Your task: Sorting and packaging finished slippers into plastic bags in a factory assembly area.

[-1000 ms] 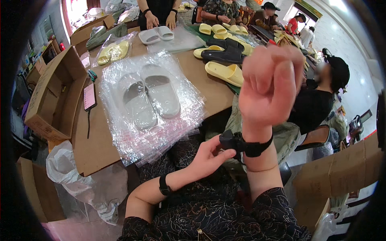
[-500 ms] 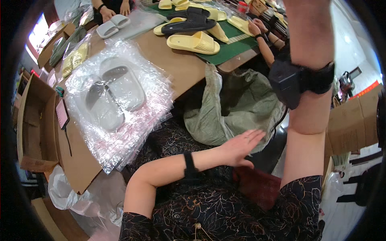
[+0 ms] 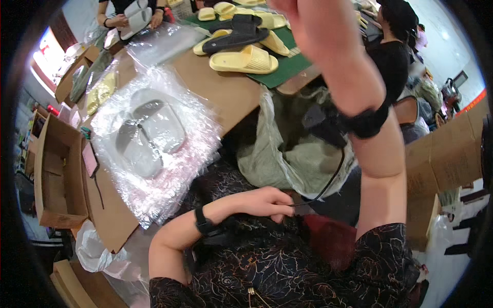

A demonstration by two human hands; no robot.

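My left hand (image 3: pixel 264 201) pinches the thin black cable (image 3: pixel 328 179) near my lap; it runs up to the black wrist strap (image 3: pixel 365 122) on my raised right hand (image 3: pixel 313 25), whose grip I cannot tell. On the surface (image 3: pixel 215 87) left, two grey slippers (image 3: pixel 146 133) lie bagged, unsealed.

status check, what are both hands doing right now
Left hand low at the lap, fingers pinching a thin black cable. Right hand raised high, mostly out of frame, black wrist strap. Bagged grey slippers untouched on table.
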